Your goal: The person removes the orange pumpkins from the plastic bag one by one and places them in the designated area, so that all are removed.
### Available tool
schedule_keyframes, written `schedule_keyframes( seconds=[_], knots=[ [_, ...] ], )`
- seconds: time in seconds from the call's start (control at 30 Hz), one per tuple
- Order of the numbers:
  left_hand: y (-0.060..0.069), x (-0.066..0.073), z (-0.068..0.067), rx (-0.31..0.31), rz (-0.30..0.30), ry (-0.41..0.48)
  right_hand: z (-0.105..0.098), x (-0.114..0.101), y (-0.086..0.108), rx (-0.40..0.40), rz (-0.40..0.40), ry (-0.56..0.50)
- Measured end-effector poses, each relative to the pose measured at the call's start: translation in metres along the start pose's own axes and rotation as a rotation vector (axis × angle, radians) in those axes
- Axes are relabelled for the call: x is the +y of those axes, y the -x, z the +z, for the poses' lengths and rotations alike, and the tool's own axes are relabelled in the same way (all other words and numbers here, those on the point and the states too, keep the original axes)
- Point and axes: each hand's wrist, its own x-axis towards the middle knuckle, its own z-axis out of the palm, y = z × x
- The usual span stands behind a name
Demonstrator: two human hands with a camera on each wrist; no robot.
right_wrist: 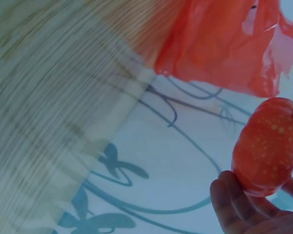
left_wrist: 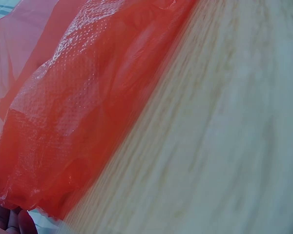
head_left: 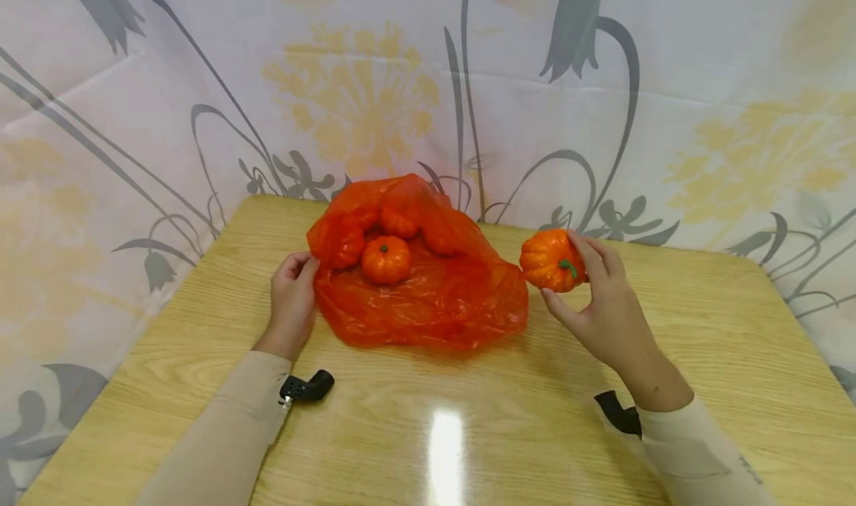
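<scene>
A thin red plastic bag (head_left: 428,305) lies on the table with its mouth facing me. Inside sits a small orange pumpkin (head_left: 386,260) with a green stem, and several more pumpkins show at the back through the film. At the bag's left edge, my left hand (head_left: 292,298) pinches the plastic between thumb and fingers. My right hand (head_left: 605,309) grips another small orange pumpkin (head_left: 550,261) by its sides, just right of the bag and apart from it. The right wrist view shows this pumpkin (right_wrist: 267,148) speckled with yellow, fingers beneath it.
The wooden table (head_left: 374,432) reaches back to a wall cloth (head_left: 508,105) printed with grey and yellow flowers. A black wrist device (head_left: 307,386) sits on the left sleeve, and another black device (head_left: 618,413) on the right one.
</scene>
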Motion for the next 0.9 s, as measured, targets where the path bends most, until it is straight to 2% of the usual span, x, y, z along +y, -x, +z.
schedule_keyframes(
  seconds=[0.17,0.27,0.47,0.63,0.8,0.9],
  knots=[
    [-0.001,-0.001,0.001,-0.005,0.019,0.011,-0.002,0.01,-0.001,-0.022,0.062,0.015],
    [-0.001,0.0,0.002,-0.002,0.025,0.016,-0.002,0.016,-0.002,-0.064,0.091,0.006],
    [0.002,-0.001,0.001,0.008,-0.007,0.006,-0.002,0.027,0.003,-0.219,0.187,0.005],
    [0.001,-0.001,0.0,0.005,0.004,0.012,-0.003,0.036,0.003,-0.311,0.24,0.02],
    [0.001,-0.001,0.001,0.013,0.004,0.024,-0.003,0.042,0.002,-0.438,0.309,0.029],
    [0.001,0.0,0.001,0.016,0.009,0.035,-0.002,0.044,0.002,-0.484,0.325,0.038]
  ],
)
